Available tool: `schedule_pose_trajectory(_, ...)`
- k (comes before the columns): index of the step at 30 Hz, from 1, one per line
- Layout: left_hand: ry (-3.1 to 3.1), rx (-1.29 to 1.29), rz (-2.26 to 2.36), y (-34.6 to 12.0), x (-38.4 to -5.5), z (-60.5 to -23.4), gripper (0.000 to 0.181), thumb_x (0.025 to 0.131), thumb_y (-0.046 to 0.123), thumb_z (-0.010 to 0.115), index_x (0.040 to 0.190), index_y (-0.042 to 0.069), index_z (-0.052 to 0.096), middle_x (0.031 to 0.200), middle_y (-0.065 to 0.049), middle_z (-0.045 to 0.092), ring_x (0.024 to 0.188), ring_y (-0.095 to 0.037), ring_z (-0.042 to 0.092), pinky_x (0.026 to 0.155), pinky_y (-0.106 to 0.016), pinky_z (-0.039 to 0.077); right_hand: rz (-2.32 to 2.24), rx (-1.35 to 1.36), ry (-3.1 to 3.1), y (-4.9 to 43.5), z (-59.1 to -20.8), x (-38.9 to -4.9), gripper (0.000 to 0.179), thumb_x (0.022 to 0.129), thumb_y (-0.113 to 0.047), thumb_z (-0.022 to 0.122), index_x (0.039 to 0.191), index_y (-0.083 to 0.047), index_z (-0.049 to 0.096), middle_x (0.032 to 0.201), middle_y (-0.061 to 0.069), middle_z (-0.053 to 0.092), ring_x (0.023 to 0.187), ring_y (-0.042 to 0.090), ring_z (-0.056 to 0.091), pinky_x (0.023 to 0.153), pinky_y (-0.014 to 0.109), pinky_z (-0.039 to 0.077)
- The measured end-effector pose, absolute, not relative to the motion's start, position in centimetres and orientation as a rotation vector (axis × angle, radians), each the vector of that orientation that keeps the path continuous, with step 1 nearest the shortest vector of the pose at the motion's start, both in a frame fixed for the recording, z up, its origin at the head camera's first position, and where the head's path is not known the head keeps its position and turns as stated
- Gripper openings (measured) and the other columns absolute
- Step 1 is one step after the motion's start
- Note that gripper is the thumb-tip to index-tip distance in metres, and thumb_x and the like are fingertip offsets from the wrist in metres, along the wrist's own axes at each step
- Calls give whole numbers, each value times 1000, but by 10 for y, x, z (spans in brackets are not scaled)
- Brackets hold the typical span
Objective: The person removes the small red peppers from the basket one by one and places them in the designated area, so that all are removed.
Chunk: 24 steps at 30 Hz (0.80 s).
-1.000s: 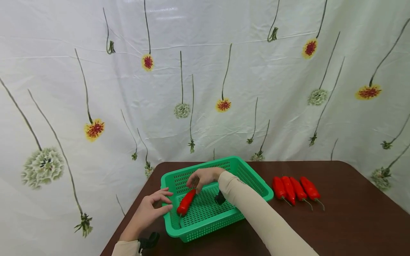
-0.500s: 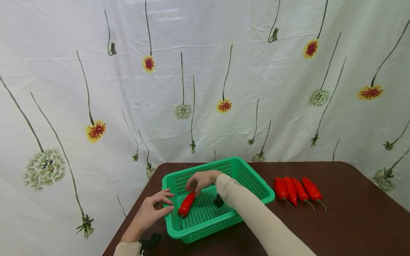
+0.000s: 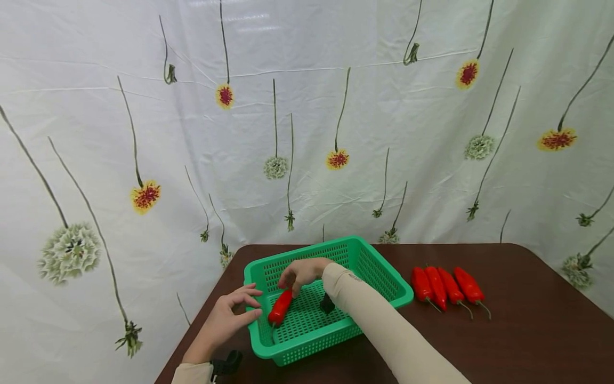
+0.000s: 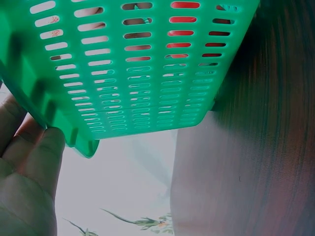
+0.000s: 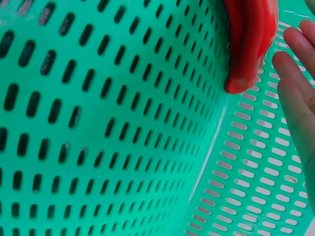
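Observation:
A red chili pepper (image 3: 280, 308) with a thin stem lies near the left end inside a green plastic basket (image 3: 318, 337). Over its tip hovers my right hand (image 3: 301, 272), fingers loosely bent downward. The right wrist view shows a gap between the pepper (image 5: 252, 39) and the fingers (image 5: 295, 93) of that hand; its thumb is out of sight there. My left hand (image 3: 225, 320) stays at the basket's left end, thumb and fingers spread beside the rim. From the left wrist, its fingertips (image 4: 47, 147) come right up to the basket rim (image 4: 29, 101).
Several more red chili peppers (image 3: 448, 288) lie side by side on the dark brown table (image 3: 523, 330), right of the basket. Behind the table hangs a white cloth (image 3: 307, 133) with printed flowers. A black wrist camera (image 3: 327, 304) on my right arm hangs inside the basket.
The pepper's tip has sunk slightly toward the basket floor, out of my right fingers. My left hand keeps its place by the rim. The whole head view has shifted a little.

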<state>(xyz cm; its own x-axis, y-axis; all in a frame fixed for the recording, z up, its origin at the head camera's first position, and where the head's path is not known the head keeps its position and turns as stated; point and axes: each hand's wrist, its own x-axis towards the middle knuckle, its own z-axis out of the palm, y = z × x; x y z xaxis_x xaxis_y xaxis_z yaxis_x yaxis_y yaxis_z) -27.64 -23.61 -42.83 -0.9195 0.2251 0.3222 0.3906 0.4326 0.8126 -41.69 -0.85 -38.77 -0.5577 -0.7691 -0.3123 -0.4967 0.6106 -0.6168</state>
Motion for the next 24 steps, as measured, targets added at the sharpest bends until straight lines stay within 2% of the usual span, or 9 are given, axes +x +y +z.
schedule_pose_trajectory(6, -2517, -546, -1477, -236, -277, -428, 7, 89, 10, 74, 93, 4, 74, 128, -15, 68, 143, -38, 41, 103, -27, 44, -654, -979, 2252, -6, -387, -416, 50, 88, 0, 72, 136, -8, 61, 138, 6, 62, 127, 18, 57, 103, 30, 48)
schedule_pose_trajectory(11, -2513, -549, -1483, -235, -277, -429, 8, 89, 10, 74, 94, 3, 73, 128, -14, 68, 143, -38, 41, 102, -24, 44, -646, -983, 2236, -4, -386, -416, 50, 88, 0, 72, 136, -9, 61, 138, 1, 62, 131, 16, 55, 105, 29, 47)
schedule_pose_trajectory(24, -2517, -540, -1464, -236, -277, -429, 7, 89, 10, 74, 93, 5, 74, 127, -12, 68, 143, -37, 42, 103, -25, 44, -681, -987, 2233, -5, -392, -417, 46, 86, 3, 73, 131, -4, 64, 129, 8, 66, 117, 19, 60, 96, 30, 51)
